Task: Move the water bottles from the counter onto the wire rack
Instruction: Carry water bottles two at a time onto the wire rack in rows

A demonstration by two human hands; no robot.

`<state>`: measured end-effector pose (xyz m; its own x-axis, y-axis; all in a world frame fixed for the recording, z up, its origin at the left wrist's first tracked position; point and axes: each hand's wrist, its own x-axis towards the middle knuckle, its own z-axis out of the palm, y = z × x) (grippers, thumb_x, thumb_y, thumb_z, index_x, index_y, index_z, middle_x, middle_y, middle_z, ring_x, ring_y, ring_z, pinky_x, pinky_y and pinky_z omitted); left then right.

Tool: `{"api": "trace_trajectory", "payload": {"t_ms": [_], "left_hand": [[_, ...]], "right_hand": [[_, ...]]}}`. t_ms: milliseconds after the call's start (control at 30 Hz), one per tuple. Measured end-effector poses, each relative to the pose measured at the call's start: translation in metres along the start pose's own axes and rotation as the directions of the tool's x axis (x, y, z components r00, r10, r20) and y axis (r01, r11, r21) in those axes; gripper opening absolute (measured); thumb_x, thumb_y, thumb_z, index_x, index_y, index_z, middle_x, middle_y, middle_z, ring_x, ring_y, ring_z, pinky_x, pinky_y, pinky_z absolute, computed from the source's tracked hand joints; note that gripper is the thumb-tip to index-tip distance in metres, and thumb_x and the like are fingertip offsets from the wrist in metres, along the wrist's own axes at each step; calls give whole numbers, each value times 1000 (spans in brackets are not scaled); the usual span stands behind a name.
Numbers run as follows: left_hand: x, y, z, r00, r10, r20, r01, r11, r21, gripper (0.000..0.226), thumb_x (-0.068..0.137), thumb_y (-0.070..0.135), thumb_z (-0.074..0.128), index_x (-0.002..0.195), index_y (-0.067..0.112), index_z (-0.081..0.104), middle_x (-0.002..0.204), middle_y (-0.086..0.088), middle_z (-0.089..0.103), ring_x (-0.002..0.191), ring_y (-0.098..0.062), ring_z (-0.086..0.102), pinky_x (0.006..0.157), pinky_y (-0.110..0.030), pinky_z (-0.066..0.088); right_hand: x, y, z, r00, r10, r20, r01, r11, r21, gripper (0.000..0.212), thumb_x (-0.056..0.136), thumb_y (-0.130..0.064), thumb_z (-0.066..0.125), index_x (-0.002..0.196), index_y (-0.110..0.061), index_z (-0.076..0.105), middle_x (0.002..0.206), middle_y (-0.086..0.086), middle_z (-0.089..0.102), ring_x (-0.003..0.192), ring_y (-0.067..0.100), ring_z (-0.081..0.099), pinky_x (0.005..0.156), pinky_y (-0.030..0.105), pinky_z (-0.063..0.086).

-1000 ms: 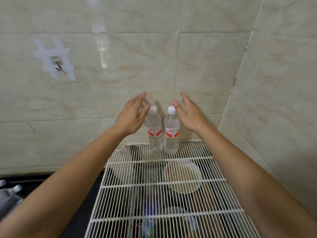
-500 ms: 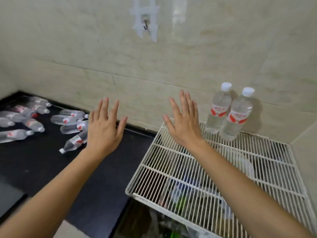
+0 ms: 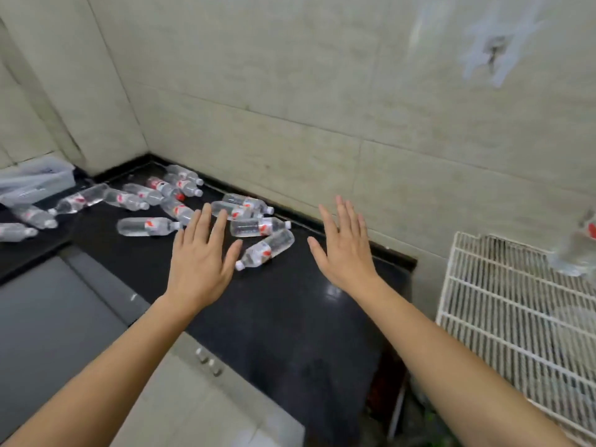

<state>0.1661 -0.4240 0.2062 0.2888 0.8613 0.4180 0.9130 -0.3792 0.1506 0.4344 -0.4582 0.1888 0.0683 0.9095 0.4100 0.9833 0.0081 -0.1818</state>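
Note:
Several clear water bottles with red labels lie on their sides on the black counter (image 3: 290, 317), toward its back left. The nearest bottle (image 3: 266, 249) lies just right of my left hand (image 3: 201, 259), and another bottle (image 3: 258, 226) lies behind it. My left hand hovers flat and open, holding nothing. My right hand (image 3: 345, 250) is also open and empty, over bare counter further right. The white wire rack (image 3: 503, 321) sits at the right, with a blurred upright bottle (image 3: 577, 250) at its far edge.
Tiled walls enclose the counter at the back and left. A crumpled plastic wrap (image 3: 32, 182) lies at the far left. A grey sink basin (image 3: 48, 317) with a drain fitting (image 3: 208, 359) lies in front of the counter. A wall hook (image 3: 491, 53) hangs above.
The view has swung left from the rack to the counter. Both empty hands have moved left with it, away from the two upright bottles and toward the lying bottles.

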Motion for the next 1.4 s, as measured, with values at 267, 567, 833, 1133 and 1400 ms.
{"api": "trace_trajectory", "payload": {"t_ms": [267, 567, 833, 1133, 1400], "left_hand": [[-3, -142, 8, 991, -68, 117, 65, 997, 33, 69, 97, 54, 28, 150, 11, 41, 158, -18, 36, 147, -37, 32, 110, -60, 38], [45, -198, 95, 927, -106, 359, 103, 994, 25, 65, 103, 50, 36, 158, 17, 25, 167, -10, 15, 155, -28, 12, 121, -51, 21], [153, -214, 165, 852, 78, 518, -95, 996, 5, 66, 104, 50, 34, 160, 18, 19, 169, -8, 8, 156, -25, 7, 123, -48, 16], [236, -212, 258, 709, 260, 656, -233, 964, -130, 64, 103, 48, 38, 157, 16, 25, 166, -10, 18, 155, -27, 12, 122, -48, 21], [279, -209, 345, 528, 435, 729, -415, 881, -225, 70, 98, 45, 51, 158, 27, 19, 162, -18, 17, 150, -37, 14, 116, -55, 30]], "right_hand": [[30, -118, 86, 961, -117, 252, 125, 992, -18, 69, 103, -46, 40, 161, -18, 16, 169, 16, 0, 157, 32, 1, 127, 48, 3], [78, -108, 171, 931, -58, 361, 85, 995, -60, 67, 101, -41, 47, 159, -17, 24, 169, 15, 7, 157, 31, 6, 125, 47, 8], [123, -65, 247, 790, 204, 578, -199, 977, -73, 70, 100, -34, 49, 160, -16, 17, 168, 14, 10, 156, 31, 8, 126, 47, 15], [147, -51, 277, 686, 378, 622, -421, 903, -85, 66, 102, -20, 45, 160, -18, 15, 168, 10, 10, 155, 32, 12, 124, 45, 21], [148, -87, 311, 639, 494, 589, -504, 848, -164, 96, 86, 8, 59, 162, -21, 8, 170, 11, -4, 156, 32, 3, 126, 47, 17]]}}
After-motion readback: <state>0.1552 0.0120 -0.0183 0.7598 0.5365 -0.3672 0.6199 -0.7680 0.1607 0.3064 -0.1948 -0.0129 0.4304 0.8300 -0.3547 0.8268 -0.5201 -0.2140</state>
